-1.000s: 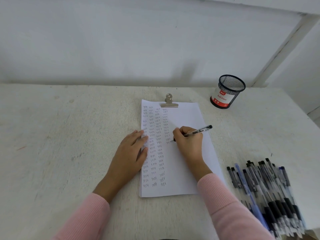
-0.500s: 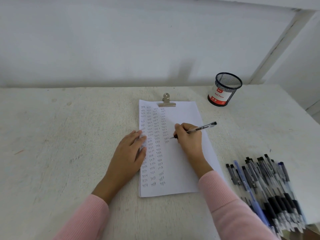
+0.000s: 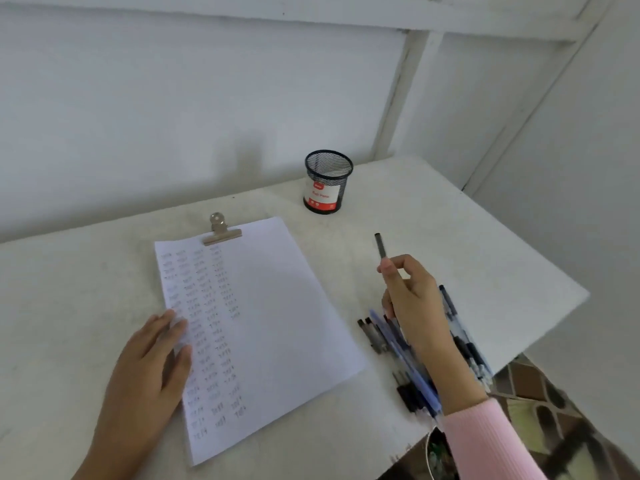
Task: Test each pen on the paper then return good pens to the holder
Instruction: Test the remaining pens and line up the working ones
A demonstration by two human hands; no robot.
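A white sheet of paper (image 3: 277, 313) lies on the table, its left half filled with columns of small pen marks, held at the top by a metal clip (image 3: 220, 232). My left hand (image 3: 149, 372) rests flat on the sheet's left edge. My right hand (image 3: 412, 303) holds a black pen (image 3: 380, 245) upright, lifted off the paper and hovering above the pile of pens (image 3: 408, 358) on the right. The black mesh holder (image 3: 327, 181) with a red and white label stands at the back, and looks empty.
The white table (image 3: 450, 237) ends at a right edge close to the pen pile, with a patterned floor (image 3: 554, 410) below. A white wall runs behind the table.
My right hand lifted the pen off the paper and moved right, over the pen pile. The camera swung to the right. My left hand stayed on the sheet.
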